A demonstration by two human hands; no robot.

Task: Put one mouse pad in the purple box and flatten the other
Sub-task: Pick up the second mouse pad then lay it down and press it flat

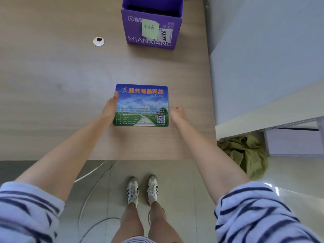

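a printed mouse pad (141,105) with blue sky, green field and orange chinese lettering lies flat on a wooden desk (52,85), between the two hands. the left hand (110,106) is open, fingers straight, its edge touching the pad's left side. the right hand (177,113) sits just beside the pad's right edge, fingers loosely curled, holding nothing. beyond both hands, well apart from them, stands an open purple box (152,23) marked mianxiang, with a green sticky note (150,29) on its front.

Wooden table (52,76) under mouse pad (142,106), purple box (150,32).
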